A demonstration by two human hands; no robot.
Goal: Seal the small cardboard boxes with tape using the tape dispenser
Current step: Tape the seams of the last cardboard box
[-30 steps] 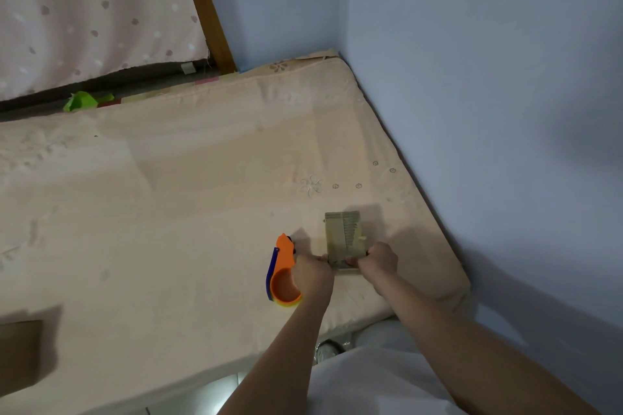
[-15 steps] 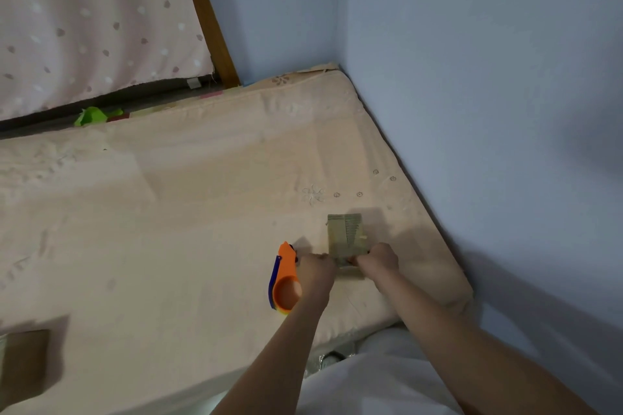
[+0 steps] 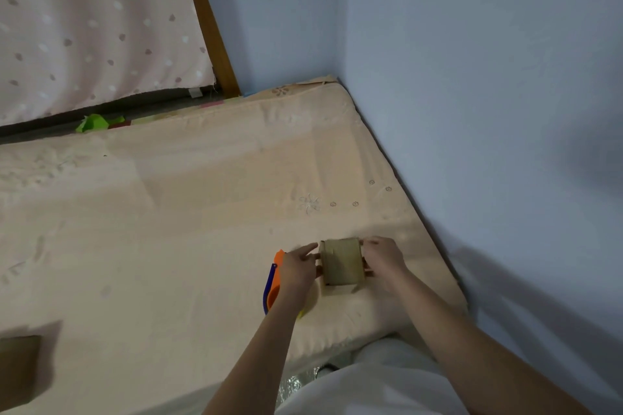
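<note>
Cardboard box (image 3: 342, 261), small and tan, sits on the peach mattress (image 3: 168, 229) at about 5 o'clock in the view, near the blue wall (image 3: 472, 77). Left hand (image 3: 298, 268) touches its left side, fingers extended. Right hand (image 3: 382, 259) holds its right side, fingers curled against it. Orange-and-blue tape dispenser (image 3: 273, 283) lies just beside the box at its 9 o'clock, partly under the left hand. Second brown box (image 3: 18, 367) at 8 o'clock, well apart. Green scrap (image 3: 92, 122) at 11 o'clock by the dotted curtain (image 3: 94, 27).
</note>
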